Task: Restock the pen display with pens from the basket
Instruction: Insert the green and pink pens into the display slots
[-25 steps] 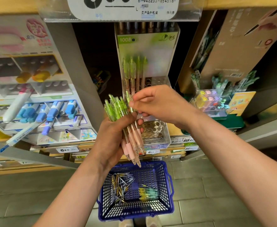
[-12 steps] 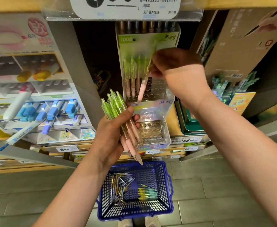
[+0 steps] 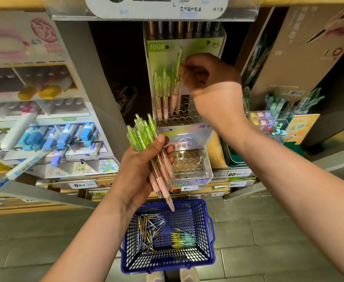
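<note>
The pen display [image 3: 187, 117], a clear rack of round holes under a green backing card, stands on the shop shelf straight ahead. A few standing pens [image 3: 163, 92], green above and pink below, fill holes at its left. The right hand [image 3: 209, 82] pinches the top of one green-and-pink pen [image 3: 178, 72], which stands nearly upright just right of those, its lower end down among the holes. The left hand [image 3: 138, 167] is wrapped around a bundle [image 3: 146, 137] of the same pens, held in front of the rack with tips pointing down. Below the display sits a lower clear tray [image 3: 189, 163] of holes.

The blue basket [image 3: 210, 231] rests on the floor beneath the hands. It holds gold and silver pens [image 3: 148, 231] at its left and yellow-and-teal pens [image 3: 182, 240] at its right.

One second ago the right hand was at the bundle, drawing a pen out. Half a second ago it held that pen slanted above the rack; now the pen is straighter and lower.

To the left is a rack of blue-capped markers [image 3: 65, 137], with a price label [image 3: 79, 185] on the shelf edge below. A cardboard box [image 3: 301, 53] leans at the right. The floor [image 3: 268, 231] is grey tile.
</note>
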`<move>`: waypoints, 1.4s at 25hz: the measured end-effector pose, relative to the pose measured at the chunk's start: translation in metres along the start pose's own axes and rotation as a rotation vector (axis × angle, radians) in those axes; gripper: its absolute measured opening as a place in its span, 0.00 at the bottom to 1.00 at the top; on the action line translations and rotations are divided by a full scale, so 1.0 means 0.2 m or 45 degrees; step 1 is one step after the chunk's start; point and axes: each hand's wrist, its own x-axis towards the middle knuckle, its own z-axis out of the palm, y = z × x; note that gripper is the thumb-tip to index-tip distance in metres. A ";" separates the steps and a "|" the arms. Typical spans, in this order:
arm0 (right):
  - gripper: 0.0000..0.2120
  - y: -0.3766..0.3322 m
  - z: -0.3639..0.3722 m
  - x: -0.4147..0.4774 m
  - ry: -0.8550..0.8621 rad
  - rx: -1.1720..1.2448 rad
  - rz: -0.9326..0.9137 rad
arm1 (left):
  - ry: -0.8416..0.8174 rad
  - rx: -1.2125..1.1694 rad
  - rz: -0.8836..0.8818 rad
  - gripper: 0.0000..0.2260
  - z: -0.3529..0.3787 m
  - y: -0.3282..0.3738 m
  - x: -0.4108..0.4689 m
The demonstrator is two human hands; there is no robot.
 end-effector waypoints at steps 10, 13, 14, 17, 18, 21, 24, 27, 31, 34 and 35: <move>0.06 0.05 0.05 -0.07 -0.098 -0.244 -0.001 | 0.038 0.049 0.017 0.13 -0.03 0.02 0.01; 0.06 0.02 0.01 -0.11 -0.228 -0.219 0.200 | 0.016 0.051 0.017 0.15 -0.02 0.03 0.02; 0.08 0.01 -0.01 -0.14 -0.361 -0.142 0.316 | 0.012 0.049 0.023 0.16 -0.02 0.03 0.02; 0.04 -0.03 -0.04 -0.22 -0.793 0.095 0.491 | -0.031 0.109 0.072 0.17 -0.02 0.03 0.03; 0.03 -0.03 -0.04 -0.24 -0.833 0.174 0.521 | -0.046 0.137 0.085 0.17 -0.02 0.02 0.03; 0.03 -0.02 -0.04 -0.24 -0.764 0.285 0.608 | -0.039 0.163 0.101 0.15 -0.02 0.01 0.04; 0.03 -0.02 -0.05 -0.23 -0.651 0.356 0.630 | -0.025 0.135 0.100 0.13 -0.02 0.00 0.04; 0.08 -0.03 -0.11 -0.16 -0.367 0.469 0.607 | 0.010 0.052 0.090 0.12 -0.03 0.00 0.05; 0.06 -0.02 -0.16 -0.03 0.054 0.266 0.242 | 0.032 -0.010 0.061 0.11 -0.04 -0.02 0.05; 0.01 0.00 -0.12 -0.02 0.071 0.139 0.082 | 0.059 -0.001 0.057 0.11 -0.04 -0.03 0.05; 0.01 0.01 -0.11 -0.02 0.051 0.100 0.049 | 0.057 -0.005 0.059 0.11 -0.05 -0.03 0.04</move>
